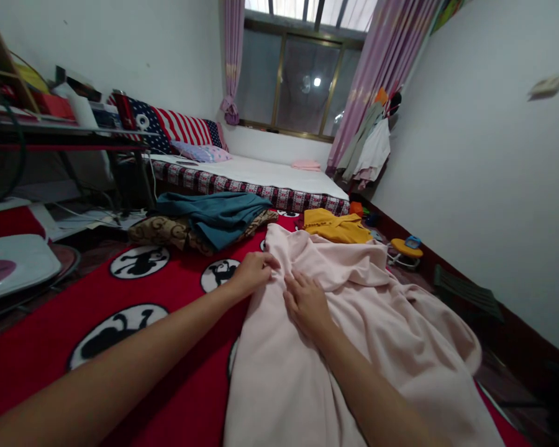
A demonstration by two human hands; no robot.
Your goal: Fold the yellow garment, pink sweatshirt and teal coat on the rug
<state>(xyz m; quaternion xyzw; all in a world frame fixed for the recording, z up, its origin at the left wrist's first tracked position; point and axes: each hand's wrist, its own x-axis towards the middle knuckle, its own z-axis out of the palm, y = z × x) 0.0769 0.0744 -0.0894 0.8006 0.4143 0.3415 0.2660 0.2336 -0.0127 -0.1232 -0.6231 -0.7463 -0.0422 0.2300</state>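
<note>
Head cam view. Nothing here really had readable writing. The boxes on the shelf (51,127) at the far left were too blurry to make out. The closest thing to a logo was the stars-and-stripes pillow (177,127) at the head of the bed (261,171), and the red rug (177,310) was printed with white circles holding black animal silhouettes.

The main thing was the pink cloth (354,335) — a big, pale, plain piece of soft-looking fabric. It lay spread over the rug right in front of the person and bunched into thick folds toward its far end and right side.

The left hand (254,272) was closed on the cloth's left edge, thumb and fingers pinching a fold. The right hand (307,301) lay palm down on the cloth just beside it, fingertips bent into the same fold. I couldn't tell whether it actually gripped anything or was just pressing.

Past the pink cloth, a yellow garment (335,226) sat crumpled just beyond its far edge. To the left, a teal cloth (214,214) was draped over some brown patterned fabric (161,231). Clothes (370,146) hung in the right corner under the pink curtain (391,56) — next to the window (302,84).
</note>
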